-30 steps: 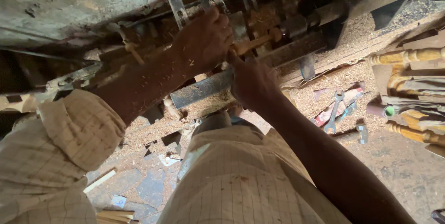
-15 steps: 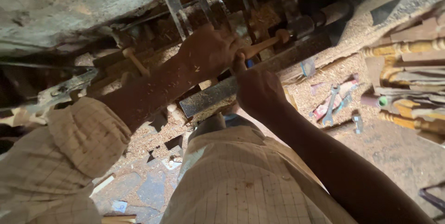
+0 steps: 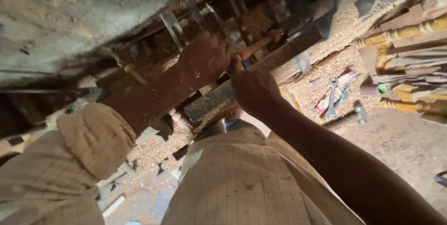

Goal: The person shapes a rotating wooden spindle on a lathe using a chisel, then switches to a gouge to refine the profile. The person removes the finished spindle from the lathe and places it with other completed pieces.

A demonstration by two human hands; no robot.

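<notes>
My left hand (image 3: 205, 59), dusted with sawdust, reaches over a wood lathe and closes on a wooden-handled turning tool (image 3: 259, 46) whose tip points at the spinning workpiece (image 3: 298, 22). My right hand (image 3: 253, 90) grips the tool's near end, resting against the dark metal tool rest bar (image 3: 219, 101). The workpiece is blurred and mostly hidden among the lathe parts. My checked shirt fills the lower frame.
Several chisels (image 3: 171, 27) lean in a row behind the lathe. At the right lie turned yellow wooden spindles (image 3: 402, 33), a spanner (image 3: 332, 99) and small tools on a sawdust-covered floor (image 3: 335, 64). Wood offcuts lie on the floor at lower left.
The view has shifted slightly down and left relative to the hands. Both hands keep their grip on the tool, pressed a little further toward the workpiece.
</notes>
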